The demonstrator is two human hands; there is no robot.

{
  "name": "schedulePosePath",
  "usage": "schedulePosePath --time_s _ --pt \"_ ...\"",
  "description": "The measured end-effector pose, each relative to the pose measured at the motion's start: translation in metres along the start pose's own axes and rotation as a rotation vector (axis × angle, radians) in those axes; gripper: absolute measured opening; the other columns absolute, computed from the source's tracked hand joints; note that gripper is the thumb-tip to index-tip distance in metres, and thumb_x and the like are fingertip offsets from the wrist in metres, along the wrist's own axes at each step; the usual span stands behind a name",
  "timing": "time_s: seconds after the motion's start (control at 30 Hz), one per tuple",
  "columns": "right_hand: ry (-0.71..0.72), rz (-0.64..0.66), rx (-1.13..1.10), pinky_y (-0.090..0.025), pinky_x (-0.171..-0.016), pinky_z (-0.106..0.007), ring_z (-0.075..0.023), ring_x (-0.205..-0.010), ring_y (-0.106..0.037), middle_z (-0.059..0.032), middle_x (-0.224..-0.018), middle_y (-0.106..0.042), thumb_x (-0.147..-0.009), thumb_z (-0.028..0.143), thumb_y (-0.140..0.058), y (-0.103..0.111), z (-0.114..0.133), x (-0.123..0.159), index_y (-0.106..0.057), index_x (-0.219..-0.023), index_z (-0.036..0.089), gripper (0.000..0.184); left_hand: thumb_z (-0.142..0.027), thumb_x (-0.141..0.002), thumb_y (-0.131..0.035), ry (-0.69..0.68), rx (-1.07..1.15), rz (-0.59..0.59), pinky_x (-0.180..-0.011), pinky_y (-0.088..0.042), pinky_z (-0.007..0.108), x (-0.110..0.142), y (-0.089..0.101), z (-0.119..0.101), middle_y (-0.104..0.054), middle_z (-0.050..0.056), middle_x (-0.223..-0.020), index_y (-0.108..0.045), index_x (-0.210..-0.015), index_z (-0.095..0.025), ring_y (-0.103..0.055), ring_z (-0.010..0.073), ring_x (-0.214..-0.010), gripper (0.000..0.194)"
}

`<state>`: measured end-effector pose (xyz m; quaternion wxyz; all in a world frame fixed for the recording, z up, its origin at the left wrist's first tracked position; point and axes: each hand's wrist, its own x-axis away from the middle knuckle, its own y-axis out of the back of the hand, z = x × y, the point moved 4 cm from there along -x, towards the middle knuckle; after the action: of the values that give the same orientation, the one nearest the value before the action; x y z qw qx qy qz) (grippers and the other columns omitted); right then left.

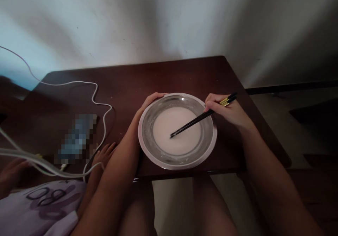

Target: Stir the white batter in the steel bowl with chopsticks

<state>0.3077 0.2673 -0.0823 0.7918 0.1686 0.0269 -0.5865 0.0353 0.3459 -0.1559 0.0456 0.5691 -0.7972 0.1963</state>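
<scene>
The right hand [224,111] grips black chopsticks [191,123] with gold bands, fingers closed, their tips in white liquid [176,123] inside a metal bowl [148,130] on a brown table [163,75]. The left hand [153,98] holds the bowl's far-left side. Another person's pale shirt [56,204] bears unreadable dark lettering [50,194].

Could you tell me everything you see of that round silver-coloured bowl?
The round, silver-coloured, metal-looking bowl has a pale rim and grey inner walls with whitish smears. It stands upright near the front edge of the dark reddish-brown table, holding a milky white liquid. The person's bare left hand curves around its far left side; black-and-gold chopsticks reach over its rim to the liquid. Whether the bare right hand touches the rim is unclear.
</scene>
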Motion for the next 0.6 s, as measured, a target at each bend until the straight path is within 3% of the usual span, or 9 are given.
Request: schedulePosePath --time_s 0.07,0.23,0.47,0.6 --pt "0.018 0.004 0.032 -0.046 -0.067 -0.032 -0.0167 -0.069 -0.061 -0.0013 -0.071 -0.067 -0.09 0.038 -0.075 -0.001 0.0 -0.001 -0.078 -0.069 0.024 0.025 -0.034 -0.079 -0.065 0.003 0.0 0.002 -0.086 -0.062 0.035 0.0 0.0 0.0 -0.079 0.004 -0.075 -0.08 -0.099 -0.026 -0.078 0.0317 -0.094 0.026" --pt "0.017 -0.161 0.029 -0.046 -0.063 -0.032 -0.0153 -0.061 -0.056 -0.0008 -0.064 -0.062 -0.096 0.041 -0.07 0.013 0.0 -0.001 -0.075 -0.064 0.024 0.036 -0.033 -0.079 -0.064 0.004 0.005 0.001 -0.09 -0.061 0.036 0.001 -0.001 0.001 -0.079 0.005 -0.076 -0.079 -0.094 -0.024 -0.077 0.0322 -0.098 0.023" --pt "-0.03 -0.018 0.005 -0.05 -0.067 -0.033 -0.0181 -0.069 -0.062 -0.0019 -0.07 -0.067 -0.092 0.05 -0.074 0.0 0.0 -0.002 -0.078 -0.068 0.025 0.035 -0.033 -0.079 -0.064 0.013 0.018 0.006 -0.09 -0.06 0.037 0.001 -0.001 0.0 -0.081 0.004 -0.079 -0.08 -0.104 -0.025 -0.077 0.0323 -0.098 0.03" --pt "-0.037 -0.156 0.039 -0.049 -0.064 -0.035 -0.0187 -0.064 -0.06 -0.0019 -0.065 -0.066 -0.09 0.057 -0.075 0.011 -0.002 -0.003 -0.077 -0.068 0.027 0.037 -0.032 -0.079 -0.061 0.026 0.004 0.011 -0.091 -0.06 0.036 0.003 -0.004 -0.002 -0.081 0.003 -0.079 -0.08 -0.106 -0.024 -0.078 0.0307 -0.097 0.033"
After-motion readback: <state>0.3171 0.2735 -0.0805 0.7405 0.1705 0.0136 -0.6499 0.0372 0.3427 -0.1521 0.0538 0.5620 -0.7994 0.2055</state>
